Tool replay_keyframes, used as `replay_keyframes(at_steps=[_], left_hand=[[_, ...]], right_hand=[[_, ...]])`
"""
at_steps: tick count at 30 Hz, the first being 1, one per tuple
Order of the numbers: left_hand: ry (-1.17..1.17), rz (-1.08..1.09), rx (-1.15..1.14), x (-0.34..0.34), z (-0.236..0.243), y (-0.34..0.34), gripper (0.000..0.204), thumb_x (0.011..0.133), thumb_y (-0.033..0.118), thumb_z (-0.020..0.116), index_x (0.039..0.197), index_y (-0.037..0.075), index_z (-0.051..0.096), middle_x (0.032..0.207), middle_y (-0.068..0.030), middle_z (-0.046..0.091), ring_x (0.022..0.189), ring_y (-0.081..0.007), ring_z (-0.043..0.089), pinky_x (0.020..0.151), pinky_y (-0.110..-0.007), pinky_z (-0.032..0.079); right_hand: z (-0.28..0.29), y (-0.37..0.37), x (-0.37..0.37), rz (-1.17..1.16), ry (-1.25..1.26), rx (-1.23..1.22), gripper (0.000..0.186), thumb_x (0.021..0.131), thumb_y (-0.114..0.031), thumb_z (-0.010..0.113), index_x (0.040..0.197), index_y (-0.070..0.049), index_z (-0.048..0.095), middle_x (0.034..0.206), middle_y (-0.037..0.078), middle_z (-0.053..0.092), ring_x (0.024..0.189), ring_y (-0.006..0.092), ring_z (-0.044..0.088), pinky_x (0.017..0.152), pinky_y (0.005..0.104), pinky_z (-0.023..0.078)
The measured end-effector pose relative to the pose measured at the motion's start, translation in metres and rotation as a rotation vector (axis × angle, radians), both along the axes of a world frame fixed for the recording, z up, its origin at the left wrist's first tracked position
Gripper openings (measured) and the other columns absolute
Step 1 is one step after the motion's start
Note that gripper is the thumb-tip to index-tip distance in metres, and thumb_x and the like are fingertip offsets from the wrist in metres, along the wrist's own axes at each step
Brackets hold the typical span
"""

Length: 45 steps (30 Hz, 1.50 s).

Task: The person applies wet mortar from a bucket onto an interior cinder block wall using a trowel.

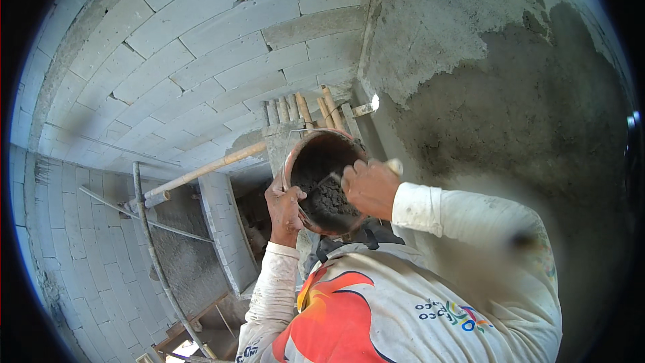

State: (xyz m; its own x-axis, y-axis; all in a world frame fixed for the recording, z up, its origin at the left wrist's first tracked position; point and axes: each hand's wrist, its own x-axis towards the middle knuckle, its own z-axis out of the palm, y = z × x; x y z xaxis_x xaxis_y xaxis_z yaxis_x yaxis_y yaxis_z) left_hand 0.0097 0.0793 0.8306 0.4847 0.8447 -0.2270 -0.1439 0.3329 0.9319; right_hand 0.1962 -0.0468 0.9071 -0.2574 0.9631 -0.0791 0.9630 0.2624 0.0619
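A round reddish bucket (293, 152) is tilted toward me in front of my chest. Dark wet mortar (329, 200) lies inside it, heaped toward the near side. My left hand (283, 211) is closed on the bucket's left rim, thumb over the edge. In my right hand (373, 189) is a trowel, wrapped in a fist; its pale handle end (396, 166) sticks out past the hand. The trowel's metal neck reaches into the bucket over the mortar, and its blade is mostly hidden.
Bamboo poles (304, 111) and a board (281, 140) form a platform beyond the bucket. A long bamboo pole (215, 166) runs left, crossing a thin upright pole (149, 242). Ahead rises a pale block wall (222, 47); at right, a wall bears dark wet plaster (504, 94).
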Motion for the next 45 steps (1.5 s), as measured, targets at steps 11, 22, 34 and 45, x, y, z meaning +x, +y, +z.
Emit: replay_keyframes(at_steps=[11, 22, 34, 45], left_hand=[[0.061, -0.102, 0.168, 0.021, 0.039, -0.02, 0.07, 0.068, -0.008, 0.054, 0.137, -0.006, 0.059, 0.122, -0.0092, 0.065, 0.08, -0.0078, 0.054, 0.066, -0.02, 0.044], [-0.02, 0.042, -0.254, -0.034, 0.02, -0.036, 0.075, 0.067, -0.007, 0.051, 0.142, -0.003, 0.053, 0.126, -0.012, 0.063, 0.111, -0.021, 0.064, 0.098, -0.034, 0.052], [-0.127, 0.291, -0.098, -0.059, 0.039, -0.011, 0.076, 0.065, -0.01, 0.048, 0.14, -0.006, 0.054, 0.138, -0.0118, 0.06, 0.108, -0.0109, 0.06, 0.071, -0.021, 0.049], [-0.074, 0.151, -0.062, -0.024, 0.024, -0.006, 0.078, 0.066, -0.012, 0.047, 0.144, -0.004, 0.054, 0.148, -0.0085, 0.053, 0.083, -0.0052, 0.053, 0.064, -0.02, 0.044]], right_hand=[[-0.021, 0.008, 0.05, -0.461, 0.304, -0.448, 0.02, 0.08, -0.018, 0.064, 0.084, -0.002, 0.075, 0.087, 0.023, 0.072, 0.085, 0.0417, 0.071, 0.074, 0.0482, 0.057], [-0.099, -0.028, -0.029, -0.673, 1.362, -1.077, 0.044, 0.104, -0.041, 0.054, 0.101, 0.003, 0.058, 0.066, 0.006, 0.058, 0.049, 0.0157, 0.055, 0.043, 0.0334, 0.047], [-0.089, 0.004, -0.031, -0.73, 2.878, -1.427, 0.047, 0.108, -0.048, 0.037, 0.115, -0.005, 0.055, 0.07, 0.001, 0.051, 0.048, 0.0118, 0.046, 0.042, 0.0303, 0.046], [-0.005, -0.005, 0.007, -0.336, 0.367, -0.234, 0.03, 0.091, -0.018, 0.06, 0.108, 0.007, 0.059, 0.084, 0.022, 0.069, 0.07, 0.0375, 0.07, 0.067, 0.0482, 0.056]])
